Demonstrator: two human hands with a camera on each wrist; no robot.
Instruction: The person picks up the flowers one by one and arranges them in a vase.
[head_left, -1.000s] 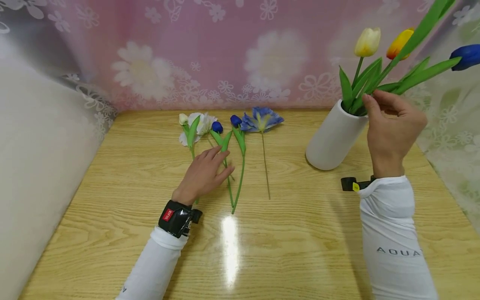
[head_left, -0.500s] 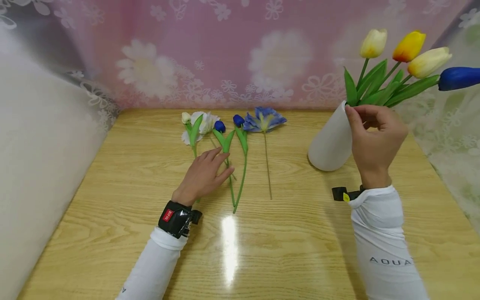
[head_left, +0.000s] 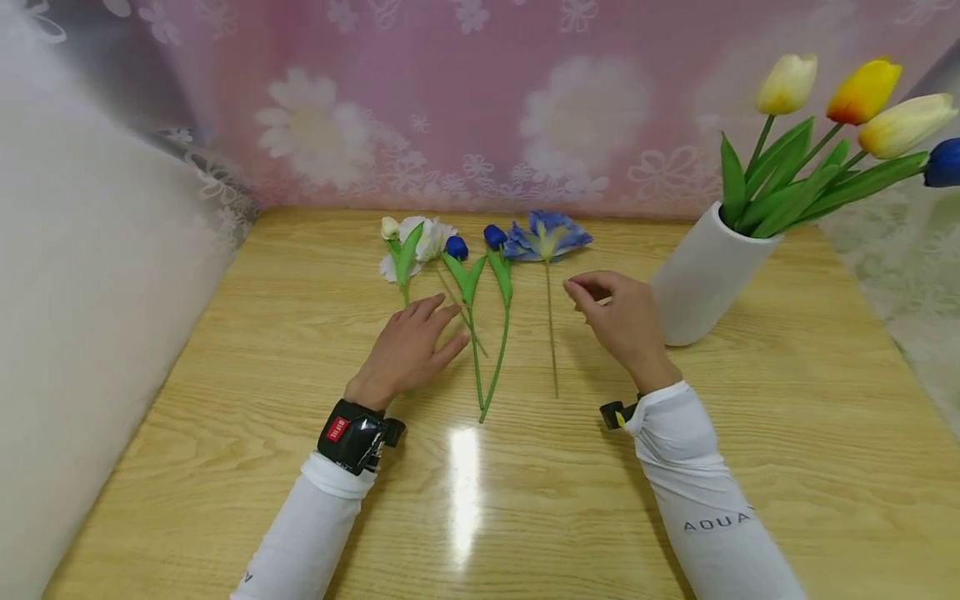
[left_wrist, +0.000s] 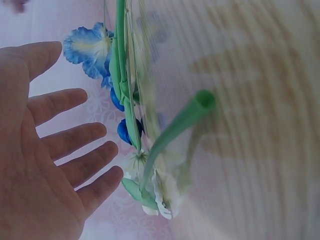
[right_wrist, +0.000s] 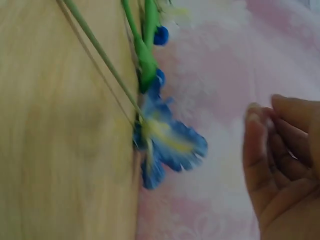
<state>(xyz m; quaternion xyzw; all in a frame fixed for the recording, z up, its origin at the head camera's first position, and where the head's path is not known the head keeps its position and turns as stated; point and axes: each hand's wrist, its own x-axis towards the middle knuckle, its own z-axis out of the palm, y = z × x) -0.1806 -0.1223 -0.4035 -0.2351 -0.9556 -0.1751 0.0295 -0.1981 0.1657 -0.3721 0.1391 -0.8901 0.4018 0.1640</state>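
My left hand (head_left: 411, 346) hovers low over the table with its fingers spread, holding nothing, beside the stems of two blue tulips (head_left: 456, 247). In the left wrist view its fingers (left_wrist: 75, 135) are straight. My right hand (head_left: 622, 321) is between the vase and a frilly blue flower (head_left: 547, 237) with a thin stem. Its fingers are loosely curled, thumb near the fingertips, nothing between them. A white tulip (head_left: 390, 228) and a white ruffled flower (head_left: 431, 239) lie at the left, partly overlapping. The white vase (head_left: 712, 279) holds white, yellow-orange and blue tulips (head_left: 862, 92).
The wooden table (head_left: 570, 500) reaches back to a pink floral curtain (head_left: 465, 108). A pale wall (head_left: 97, 267) rises on the left. The vase stands at the right, its tulips fanning out toward the right edge of the view.
My right hand lowered a white tulip into the vase, let go of it and moved left and down toward the frilly blue flower. The left hand has hardly moved.
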